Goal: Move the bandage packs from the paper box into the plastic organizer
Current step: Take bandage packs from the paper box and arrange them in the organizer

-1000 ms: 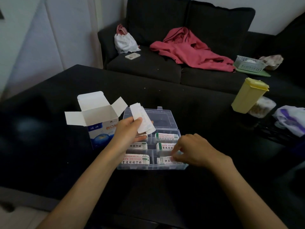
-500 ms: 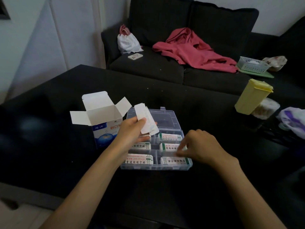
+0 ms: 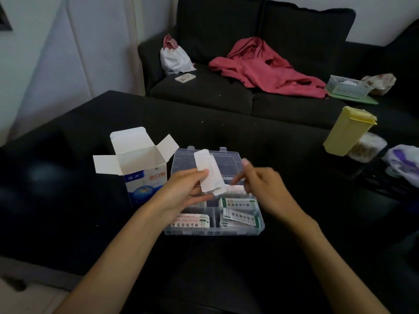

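head view | left hand [image 3: 186, 191] grip: pinches a small stack of bandage packs [image 3: 209, 173] above the plastic organizer [image 3: 260, 225] at frame centre, kept handy for feeding | right hand [image 3: 260, 189] grip: blurred, fingers seemingly loose, empty, reaching for stack | paper box [image 3: 140, 175] left of centre, flaps open | compartments already hold packs

The paper box [image 3: 145, 184] reads "创口贴" in orange (its blue corner mark is too blurred). The bandage packs [image 3: 238, 203] carry Chinese print, unreadable here.
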Motion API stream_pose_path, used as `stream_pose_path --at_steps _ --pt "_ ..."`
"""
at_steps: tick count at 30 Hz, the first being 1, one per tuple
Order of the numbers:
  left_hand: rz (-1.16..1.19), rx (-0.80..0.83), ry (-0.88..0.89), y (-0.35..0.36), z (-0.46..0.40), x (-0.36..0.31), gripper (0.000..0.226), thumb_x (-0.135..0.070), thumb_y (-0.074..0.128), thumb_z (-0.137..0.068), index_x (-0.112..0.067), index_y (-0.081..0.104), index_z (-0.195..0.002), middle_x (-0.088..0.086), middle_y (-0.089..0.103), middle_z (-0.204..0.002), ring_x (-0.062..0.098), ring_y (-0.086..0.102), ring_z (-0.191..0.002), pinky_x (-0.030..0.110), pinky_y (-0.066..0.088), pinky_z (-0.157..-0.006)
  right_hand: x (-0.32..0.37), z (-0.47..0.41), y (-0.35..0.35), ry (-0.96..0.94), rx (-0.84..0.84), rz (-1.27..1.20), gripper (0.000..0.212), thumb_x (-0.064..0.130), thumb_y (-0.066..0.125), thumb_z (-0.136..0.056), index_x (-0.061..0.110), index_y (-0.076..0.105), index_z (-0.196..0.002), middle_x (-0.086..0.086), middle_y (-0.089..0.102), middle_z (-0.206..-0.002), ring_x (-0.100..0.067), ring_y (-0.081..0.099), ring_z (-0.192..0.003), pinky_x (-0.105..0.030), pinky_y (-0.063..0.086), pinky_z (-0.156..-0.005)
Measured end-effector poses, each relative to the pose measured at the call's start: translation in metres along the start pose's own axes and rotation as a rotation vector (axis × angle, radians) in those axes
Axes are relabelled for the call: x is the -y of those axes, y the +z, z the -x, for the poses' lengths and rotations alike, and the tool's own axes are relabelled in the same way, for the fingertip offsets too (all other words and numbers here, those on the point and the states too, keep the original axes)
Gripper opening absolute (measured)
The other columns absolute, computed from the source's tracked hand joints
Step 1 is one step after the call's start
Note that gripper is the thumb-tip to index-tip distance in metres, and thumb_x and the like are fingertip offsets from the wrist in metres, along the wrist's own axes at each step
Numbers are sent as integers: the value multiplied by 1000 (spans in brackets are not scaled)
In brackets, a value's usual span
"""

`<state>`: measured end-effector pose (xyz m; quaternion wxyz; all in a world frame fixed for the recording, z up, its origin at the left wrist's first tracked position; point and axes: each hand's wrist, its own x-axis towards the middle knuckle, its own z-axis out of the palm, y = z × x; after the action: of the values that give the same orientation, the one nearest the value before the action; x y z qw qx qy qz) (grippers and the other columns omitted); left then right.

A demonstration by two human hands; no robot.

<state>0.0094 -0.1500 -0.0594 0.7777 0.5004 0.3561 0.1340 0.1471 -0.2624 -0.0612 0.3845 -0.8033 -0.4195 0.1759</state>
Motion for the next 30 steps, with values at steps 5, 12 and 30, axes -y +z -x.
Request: stream_pose_path --at_steps 5,12,30 --pt "-205 17 34 4 -6 7 28 -31 54 -94 -21 62 -118 1 70 -107 19 62 -104 36 50 -92 8 3 1 224 127 -391 24 43 54 -90 21 63 -93 0 68 -87 -11 68 -74 -20 52 -58" --pt "-291 -52 147 9 -5 8 32 -25 55 -94 -19 57 -125 -2 66 -110 13 62 -101 30 53 -86 5 8 6 74 78 -505 20 11 66 -84 11 67 -105 -1 73 -84 -10 71 -73 -16 53 -63" --pt "-31 96 135 -1 4 -4 24 -6 54 -92 -19 63 -111 9 71 -102 16 71 -91 22 58 -70 -4 7 4 -238 -61 -142 31 36 63 -86 34 60 -117 23 53 -116 7 51 -107 -17 50 -81"
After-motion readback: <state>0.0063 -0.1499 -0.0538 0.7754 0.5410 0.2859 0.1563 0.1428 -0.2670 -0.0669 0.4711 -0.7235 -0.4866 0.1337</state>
